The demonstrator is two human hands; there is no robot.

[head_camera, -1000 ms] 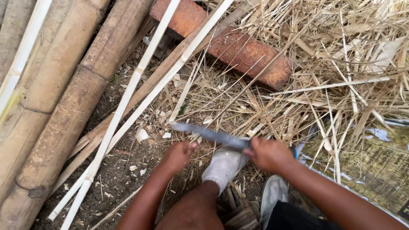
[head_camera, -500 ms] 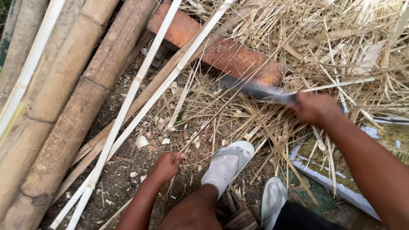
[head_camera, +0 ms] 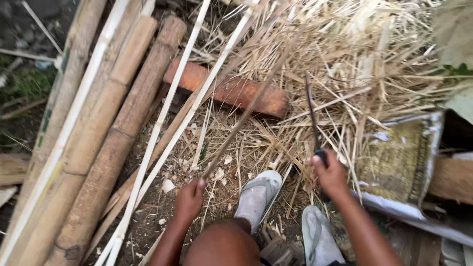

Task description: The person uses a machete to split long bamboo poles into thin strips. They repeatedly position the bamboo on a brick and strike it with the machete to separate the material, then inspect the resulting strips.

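Head view, looking straight down past a bare knee at a patch of dirt littered with chips and dry shavings. The left hand is closed round the near end of a thin bamboo strip, which runs up and away at a slant, over the heap of straw-like shavings — its far end blurs out among them. The right hand is wrapped tight about the dark handle of a long knife; the blade stands edge-on to the camera, pointing away from the person, just to the right of the strip and apart from it. Between the two hands a foot in a pale sandal rests on the litter, and a second sandal lies just below the right wrist.

Behind the strip a short reddish-brown block lies across the ground, partly under the shavings. To the left, several thick bamboo poles lie side by side, and two pale split slats cross the dirt at an angle beside them. On the right a worn woven sack lies flat — its edge frayed, close to the right hand.
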